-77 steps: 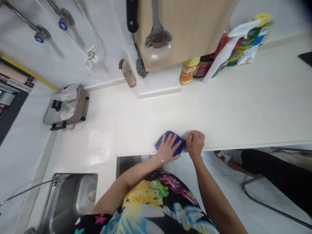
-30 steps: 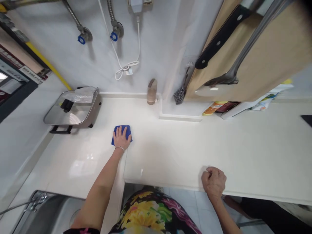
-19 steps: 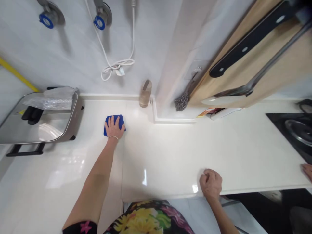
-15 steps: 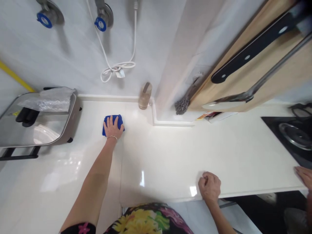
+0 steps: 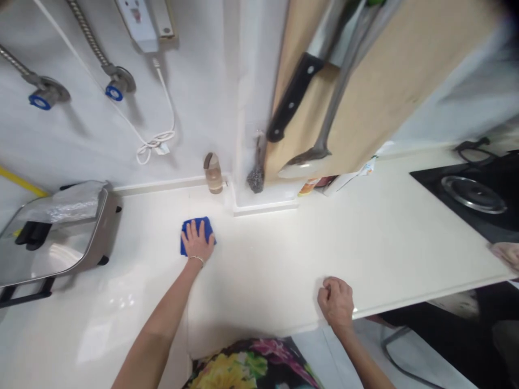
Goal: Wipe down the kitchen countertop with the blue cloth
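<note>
Head view: blue fabric cloth (image 5: 208, 226), apparently folded, flat on glossy white countertop (image 5: 263, 270), left side toward far wall. Between brown-grey electric pan with glass lid (image 5: 68, 240), to left, and translucent brownish bottle (image 5: 213, 175), beyond to far right; touching neither. On top of cloth, bare left hand (image 5: 197, 244), palm down, fingers spread, pressing rather than pinching. Underside contact: cannot tell. Near front edge, bare right hand (image 5: 338, 301), fingers curled into loose fist, resting on countertop; nothing visible inside, contents hidden.

For good handling (judgement): spread pressure across palm and fingers, hold cloth flat, move hand and cloth together. Slow down by pan feet and bottle base; avoid bumping either. Lift slightly if edges bunch. At white ledge (image 5: 265, 208), right of bottle, work fingertips close without snagging corners. Lean lightly on right fist for balance. At far right, leave room for another person's hand (image 5: 506, 254) beside black stove (image 5: 438, 192).
</note>
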Demonstrator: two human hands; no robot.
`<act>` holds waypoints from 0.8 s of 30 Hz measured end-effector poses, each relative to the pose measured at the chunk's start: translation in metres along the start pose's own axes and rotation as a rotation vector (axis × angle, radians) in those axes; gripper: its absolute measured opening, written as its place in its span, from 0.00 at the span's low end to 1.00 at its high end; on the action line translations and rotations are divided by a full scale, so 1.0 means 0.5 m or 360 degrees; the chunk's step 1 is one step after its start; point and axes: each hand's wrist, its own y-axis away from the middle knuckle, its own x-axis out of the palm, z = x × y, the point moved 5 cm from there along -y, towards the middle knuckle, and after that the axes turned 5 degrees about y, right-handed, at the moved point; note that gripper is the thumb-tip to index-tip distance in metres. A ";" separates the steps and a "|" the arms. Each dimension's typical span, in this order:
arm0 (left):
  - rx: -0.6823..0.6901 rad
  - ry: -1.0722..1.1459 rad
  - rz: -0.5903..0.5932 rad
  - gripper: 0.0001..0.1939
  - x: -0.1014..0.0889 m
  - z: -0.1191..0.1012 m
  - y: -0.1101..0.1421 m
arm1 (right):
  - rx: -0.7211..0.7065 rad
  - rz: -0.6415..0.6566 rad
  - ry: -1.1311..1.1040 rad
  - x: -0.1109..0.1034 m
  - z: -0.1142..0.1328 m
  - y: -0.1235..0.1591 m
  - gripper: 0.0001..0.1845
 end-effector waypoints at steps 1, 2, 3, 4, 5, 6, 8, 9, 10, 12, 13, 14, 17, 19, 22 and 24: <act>0.0071 0.0033 0.0033 0.36 0.013 -0.044 0.024 | 0.0000 -0.0003 -0.0010 0.000 -0.001 0.000 0.06; 0.0149 0.0079 0.0072 0.36 0.028 -0.092 0.050 | 0.0000 -0.0008 -0.0021 0.001 -0.001 0.000 0.06; 0.0234 0.0137 0.0115 0.36 0.042 -0.142 0.076 | 0.0002 -0.0013 -0.0032 0.001 -0.001 0.001 0.06; 0.0314 0.0196 0.0151 0.36 0.057 -0.192 0.104 | 0.0007 -0.0017 -0.0044 0.001 -0.001 0.001 0.06; 0.0386 0.0248 0.0186 0.36 0.071 -0.242 0.131 | 0.0015 -0.0019 -0.0056 0.000 -0.001 0.001 0.07; 0.0443 0.0292 0.0215 0.36 0.085 -0.291 0.158 | 0.0026 -0.0019 -0.0070 -0.001 0.001 0.000 0.07; 0.0557 0.0370 0.0277 0.37 0.112 -0.383 0.211 | 0.0054 -0.0015 -0.0097 -0.003 0.005 -0.001 0.07; 0.0607 0.0405 0.0308 0.38 0.124 -0.424 0.236 | 0.0072 -0.0013 -0.0113 -0.004 0.006 -0.002 0.07; 0.0651 0.0434 0.0337 0.38 0.134 -0.461 0.258 | 0.0095 -0.0012 -0.0134 -0.006 0.008 -0.003 0.07; 0.0744 0.0485 0.0398 0.38 0.146 -0.520 0.293 | 0.0160 -0.0014 -0.0213 -0.010 0.005 -0.003 0.07; 0.0790 0.0510 0.0424 0.38 0.148 -0.541 0.306 | 0.0201 -0.0019 -0.0276 -0.013 0.001 -0.003 0.07; 0.0837 0.0540 0.0446 0.37 0.147 -0.554 0.314 | 0.0237 -0.0025 -0.0342 -0.016 -0.004 -0.002 0.07; 0.0941 0.0679 0.0450 0.34 0.126 -0.548 0.315 | 0.0298 -0.0050 -0.0467 -0.032 -0.013 -0.007 0.11; 0.0937 0.0773 0.0374 0.31 0.101 -0.504 0.297 | 0.0244 -0.0064 -0.0501 -0.043 0.002 -0.022 0.15; 0.0752 0.0738 0.0182 0.29 0.063 -0.393 0.261 | 0.0009 -0.0074 -0.0654 -0.048 0.075 -0.064 0.19; 0.0539 0.0606 0.0111 0.28 0.046 -0.311 0.242 | -0.0168 -0.0008 -0.0723 -0.034 0.148 -0.097 0.23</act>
